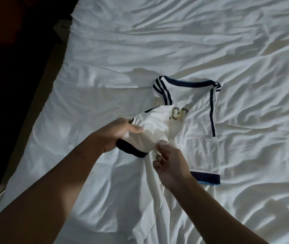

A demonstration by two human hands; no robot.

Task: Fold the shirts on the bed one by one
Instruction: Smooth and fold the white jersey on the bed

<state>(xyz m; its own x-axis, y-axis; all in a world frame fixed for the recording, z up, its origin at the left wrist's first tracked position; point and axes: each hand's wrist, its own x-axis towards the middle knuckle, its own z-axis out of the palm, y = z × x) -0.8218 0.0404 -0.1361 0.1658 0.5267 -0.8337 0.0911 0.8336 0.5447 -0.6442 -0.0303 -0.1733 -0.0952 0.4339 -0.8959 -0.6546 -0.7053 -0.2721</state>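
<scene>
White crumpled sheet [91, 106] covers the bed, and beyond its left edge the floor is dark. The left hand [115, 136] is clamped round one sleeve [150, 129] of the shirt, thumb on top, with the navy cuff [131, 150] hanging below. It probably holds it this way so the sleeve can be swung inward over the body. Just to its right, the right hand [170, 164] pinches the cloth near the armpit, likely to fix where the crease falls. The white shirt [200, 138] lies mid-bed, collar [187, 83] away from the person. Its right side is already turned in, with the navy band [205, 178] at the lower edge lying flat.
</scene>
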